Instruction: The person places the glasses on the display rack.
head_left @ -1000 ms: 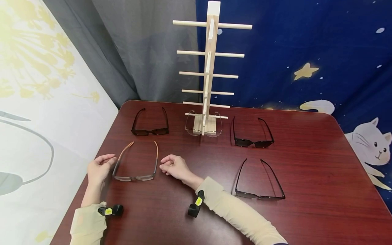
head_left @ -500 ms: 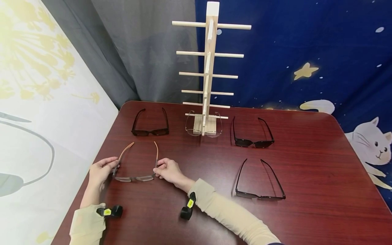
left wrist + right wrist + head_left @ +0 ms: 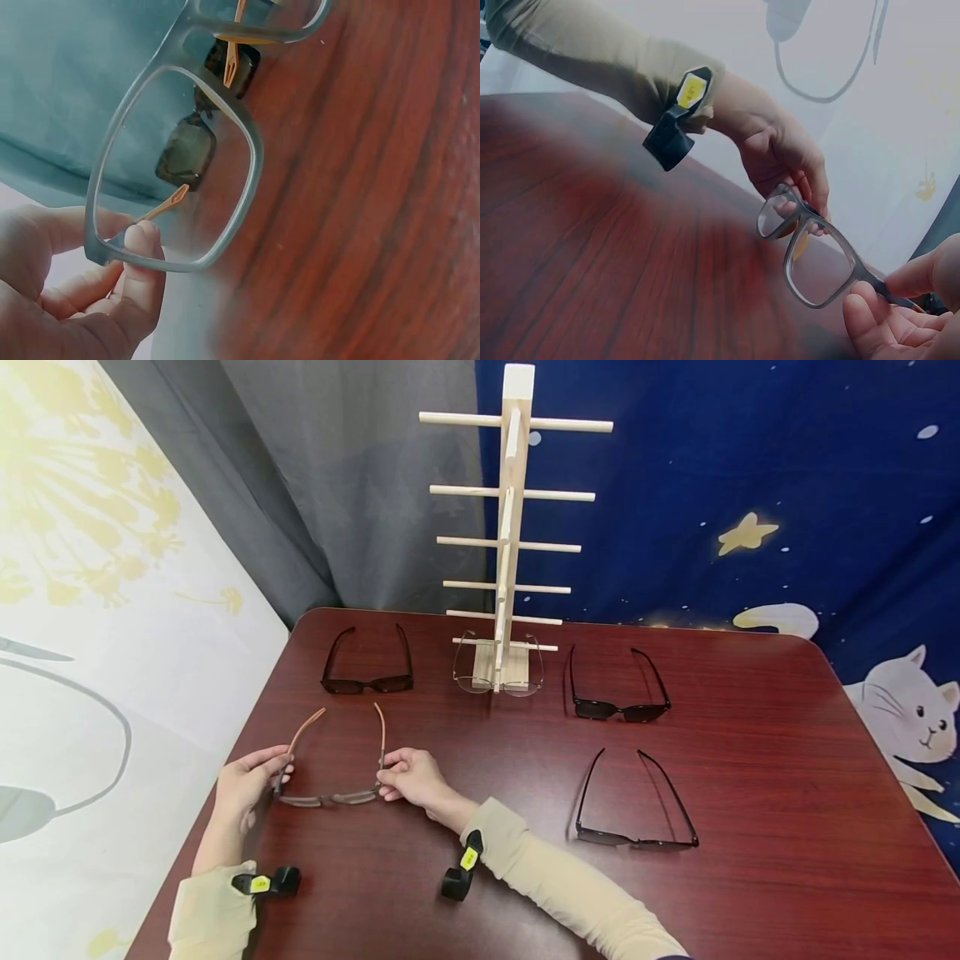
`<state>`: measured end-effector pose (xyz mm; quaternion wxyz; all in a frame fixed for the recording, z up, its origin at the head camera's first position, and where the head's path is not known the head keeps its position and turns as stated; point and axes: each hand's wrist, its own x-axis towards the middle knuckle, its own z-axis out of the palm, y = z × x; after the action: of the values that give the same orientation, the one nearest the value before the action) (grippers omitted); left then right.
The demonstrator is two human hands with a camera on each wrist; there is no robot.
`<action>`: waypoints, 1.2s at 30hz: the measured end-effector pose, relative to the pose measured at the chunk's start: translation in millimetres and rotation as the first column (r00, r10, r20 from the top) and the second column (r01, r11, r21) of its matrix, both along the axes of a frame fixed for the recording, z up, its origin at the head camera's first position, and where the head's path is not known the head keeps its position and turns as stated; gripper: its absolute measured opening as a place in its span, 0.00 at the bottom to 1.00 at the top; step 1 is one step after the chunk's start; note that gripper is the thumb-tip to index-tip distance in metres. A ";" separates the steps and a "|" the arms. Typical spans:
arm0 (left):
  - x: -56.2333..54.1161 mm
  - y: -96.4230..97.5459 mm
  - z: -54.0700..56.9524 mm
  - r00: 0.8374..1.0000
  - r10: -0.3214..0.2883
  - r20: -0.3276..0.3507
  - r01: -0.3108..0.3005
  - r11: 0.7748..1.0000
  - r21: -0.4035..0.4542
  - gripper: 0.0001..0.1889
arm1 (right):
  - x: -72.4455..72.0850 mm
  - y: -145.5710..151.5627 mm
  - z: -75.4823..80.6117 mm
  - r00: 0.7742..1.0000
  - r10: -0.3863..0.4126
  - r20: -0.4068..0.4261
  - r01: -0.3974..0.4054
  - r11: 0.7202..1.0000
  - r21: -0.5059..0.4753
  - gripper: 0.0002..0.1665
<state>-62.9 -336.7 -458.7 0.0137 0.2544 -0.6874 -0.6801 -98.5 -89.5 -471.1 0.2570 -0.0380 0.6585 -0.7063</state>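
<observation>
Grey-framed eyeglasses (image 3: 327, 799) with orange temple tips are held between both hands, temples spread and pointing away from the person. My left hand (image 3: 243, 785) pinches the left temple near its hinge. At the other temple, also close to the hinge, my right hand (image 3: 416, 779) pinches with thumb and fingers. The left wrist view shows the grey rim (image 3: 256, 154) up close, thumb and fingers at its outer corner. In the right wrist view the right-hand fingers (image 3: 862, 307) grip the dark temple by the lens. Whether the frame touches the table is unclear.
A wooden display stand (image 3: 512, 518) with several crossbars rises at the table's back; thin wire-rimmed glasses (image 3: 519, 691) hang low on it. Dark sunglasses lie at back left (image 3: 367, 684), and black sunglasses at right (image 3: 621, 711) and front right (image 3: 637, 842). Curtains (image 3: 390, 485) stand behind.
Both hands have closed in from beside the eyeglasses and now pinch the temples. The right hand moved left to reach its temple. The eyeglasses' temple tips have shifted slightly left and away.
</observation>
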 end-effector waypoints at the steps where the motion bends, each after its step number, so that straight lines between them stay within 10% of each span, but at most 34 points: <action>1: 0.5 0.6 1.6 1.000 -0.003 -0.002 0.003 1.000 0.007 0.11 | 0.1 1.3 1.6 1.000 -0.003 0.008 0.003 1.000 -0.014 0.11; 14: -0.4 19.3 32.5 0.994 -0.054 -0.098 0.065 0.991 0.117 0.06 | -3.0 30.5 31.0 1.000 0.013 -0.004 -0.013 0.991 -0.134 0.16; 36: -22.3 78.0 76.5 0.931 -0.145 -0.335 0.228 0.947 0.226 0.08 | -2.6 100.7 84.9 0.991 -0.040 -0.129 0.014 0.980 -0.199 0.18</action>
<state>-85.2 -258.7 -382.3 0.0240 0.0756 -0.6021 -0.7945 -101.0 11.2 -386.2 0.1981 -0.1011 0.6012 -0.7675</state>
